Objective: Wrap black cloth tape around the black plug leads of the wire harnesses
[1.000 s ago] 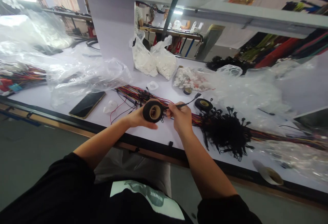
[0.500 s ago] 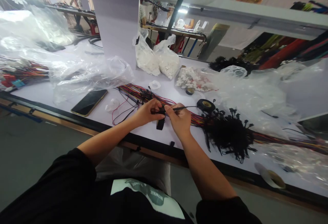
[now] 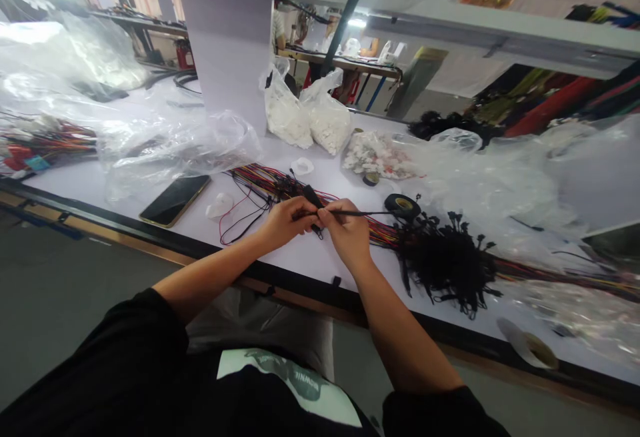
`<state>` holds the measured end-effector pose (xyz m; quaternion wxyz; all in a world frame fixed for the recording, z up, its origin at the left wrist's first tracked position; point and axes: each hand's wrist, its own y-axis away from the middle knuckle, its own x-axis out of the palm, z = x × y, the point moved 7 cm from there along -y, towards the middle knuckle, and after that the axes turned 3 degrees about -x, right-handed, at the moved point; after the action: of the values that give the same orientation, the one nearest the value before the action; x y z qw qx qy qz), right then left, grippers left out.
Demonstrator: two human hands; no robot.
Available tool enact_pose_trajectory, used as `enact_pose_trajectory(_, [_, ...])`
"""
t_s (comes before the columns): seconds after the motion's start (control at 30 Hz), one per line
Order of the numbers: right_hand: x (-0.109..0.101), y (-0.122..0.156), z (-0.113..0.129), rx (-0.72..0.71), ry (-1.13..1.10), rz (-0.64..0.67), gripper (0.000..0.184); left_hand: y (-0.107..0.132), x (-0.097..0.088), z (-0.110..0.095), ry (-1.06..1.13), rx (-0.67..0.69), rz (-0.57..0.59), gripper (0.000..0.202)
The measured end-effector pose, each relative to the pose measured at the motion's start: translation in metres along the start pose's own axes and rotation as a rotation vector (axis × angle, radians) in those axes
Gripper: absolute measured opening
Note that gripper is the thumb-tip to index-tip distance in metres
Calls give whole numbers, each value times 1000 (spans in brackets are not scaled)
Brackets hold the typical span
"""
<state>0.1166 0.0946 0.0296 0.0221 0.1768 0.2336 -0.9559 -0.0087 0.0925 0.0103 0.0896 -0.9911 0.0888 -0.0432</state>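
Note:
My left hand (image 3: 289, 224) is closed, its thumb and fingers pinching a thin black cable. My right hand (image 3: 346, 229) grips the same black cable (image 3: 367, 213) close beside it, and the cable runs out rightward toward a black tape roll (image 3: 401, 206) on the table. Between the fingertips, on the far side, a short black piece (image 3: 313, 196) sticks up; it looks like another tape roll seen edge-on. A small wire loop shows just below the fingers. Behind both hands lies a bundle of red, yellow and black wires (image 3: 260, 177).
Many black connector ends (image 3: 445, 260) are heaped at the right. A phone (image 3: 175, 201) lies at the left, near a clear plastic bag (image 3: 180, 140). Bags of white parts (image 3: 327, 120) stand at the back. An empty-looking tape core (image 3: 537, 350) sits by the front edge.
The short black piece has gone from below my fingers to their far side. Both hands stay close together in nearly the same place, and the cable at the right looks straighter.

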Motion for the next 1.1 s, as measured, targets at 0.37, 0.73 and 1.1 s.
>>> enact_pose_trajectory(0.37, [-2, 1, 1, -64, 25, -40, 13, -2, 0, 37, 521, -634, 138, 9])
enact_pose_trajectory(0.73, [0, -2, 0, 28, -26, 25, 16, -8, 5, 33, 676, -415, 239, 32])
enact_pose_trajectory(1.1, [-14, -8, -21, 178, -162, -109, 22, 2, 0, 0, 72, -10, 358, 42])
